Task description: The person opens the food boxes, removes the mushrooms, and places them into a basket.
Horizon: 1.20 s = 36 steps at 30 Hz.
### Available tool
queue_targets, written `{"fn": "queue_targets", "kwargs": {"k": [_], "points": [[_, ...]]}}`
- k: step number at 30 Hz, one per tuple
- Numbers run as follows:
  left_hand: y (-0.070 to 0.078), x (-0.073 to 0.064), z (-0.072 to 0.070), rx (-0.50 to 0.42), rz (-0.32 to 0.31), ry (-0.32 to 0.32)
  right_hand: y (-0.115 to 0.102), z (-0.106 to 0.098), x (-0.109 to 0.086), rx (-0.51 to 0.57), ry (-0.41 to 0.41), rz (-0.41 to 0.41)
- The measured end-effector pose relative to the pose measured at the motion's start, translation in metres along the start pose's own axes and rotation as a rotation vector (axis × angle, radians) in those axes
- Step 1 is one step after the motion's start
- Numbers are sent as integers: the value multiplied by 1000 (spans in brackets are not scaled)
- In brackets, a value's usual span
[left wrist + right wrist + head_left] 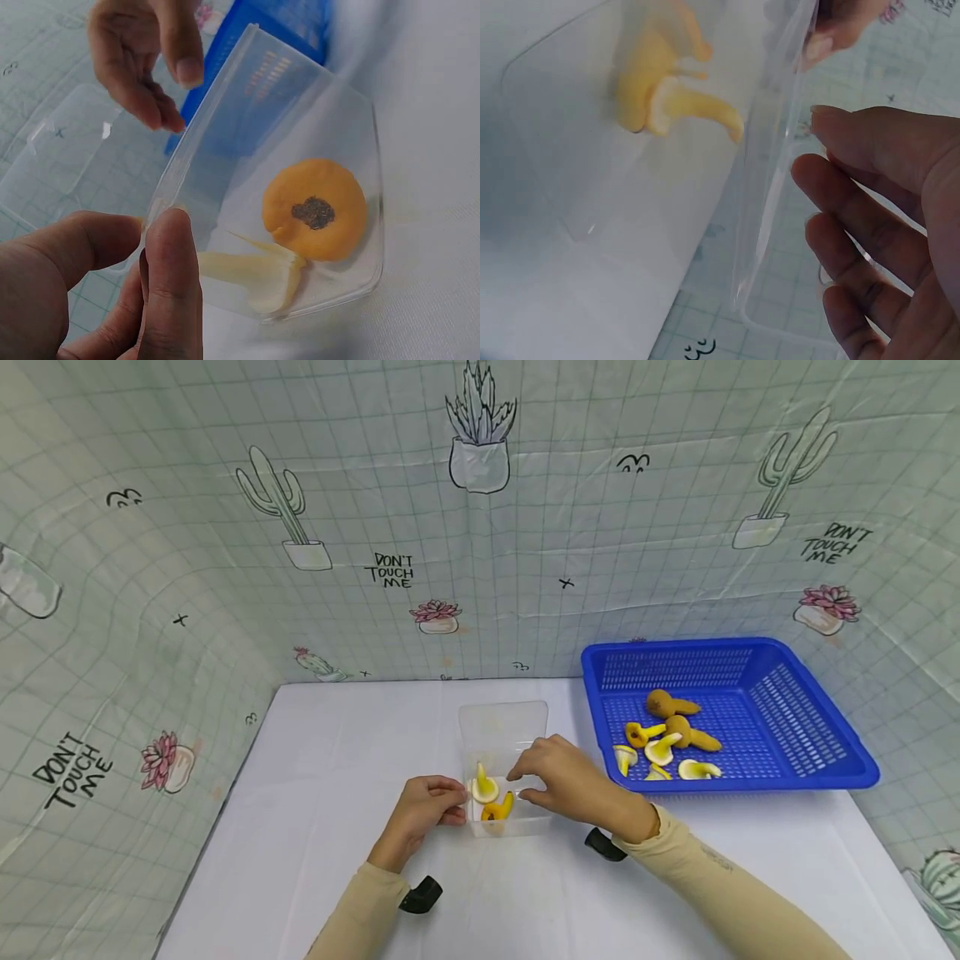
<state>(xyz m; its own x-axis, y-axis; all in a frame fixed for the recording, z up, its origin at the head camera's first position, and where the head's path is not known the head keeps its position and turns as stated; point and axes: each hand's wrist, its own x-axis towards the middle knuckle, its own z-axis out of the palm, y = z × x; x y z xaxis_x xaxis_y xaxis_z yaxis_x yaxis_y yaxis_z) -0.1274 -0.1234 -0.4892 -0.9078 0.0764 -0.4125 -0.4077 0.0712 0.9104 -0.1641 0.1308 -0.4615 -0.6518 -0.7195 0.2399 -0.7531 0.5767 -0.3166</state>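
Note:
A clear plastic box [525, 828] stands on the table with its lid [502, 722] hinged back. My left hand [422, 817] pinches the box's left wall at the rim between thumb and fingers. Inside lie two mushrooms: a pale yellow halved one [485, 789] and an orange-yellow one [497, 810], whose round cap with a dark centre [319, 210] faces the left wrist camera. Over the box's right side hovers my right hand [566, 781], fingers apart and loosely bent. Nothing is between those fingers [855, 210] in the right wrist view, where the box wall is close by.
To the right at the back sits a blue plastic basket [795, 752] holding several mushrooms, some brown [660, 703], some yellow [697, 769]. Black wrist devices [422, 895] show below both hands. A cloth printed with cacti [480, 568] hangs around the white table [337, 735].

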Motion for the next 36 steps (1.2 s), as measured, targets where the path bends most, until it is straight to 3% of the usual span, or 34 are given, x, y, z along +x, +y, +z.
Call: {"fn": "queue_targets", "kwargs": {"k": [8,24,36], "points": [[-2,0,-1,-14,22,-11,0,8,12,33,-69,-73],[-1,-1,-2,-5,18,-20,2,22,28,64,-247,-92],[-1,0,-3,-26,13,-30,1,34,37,64,-281,-163]]}}
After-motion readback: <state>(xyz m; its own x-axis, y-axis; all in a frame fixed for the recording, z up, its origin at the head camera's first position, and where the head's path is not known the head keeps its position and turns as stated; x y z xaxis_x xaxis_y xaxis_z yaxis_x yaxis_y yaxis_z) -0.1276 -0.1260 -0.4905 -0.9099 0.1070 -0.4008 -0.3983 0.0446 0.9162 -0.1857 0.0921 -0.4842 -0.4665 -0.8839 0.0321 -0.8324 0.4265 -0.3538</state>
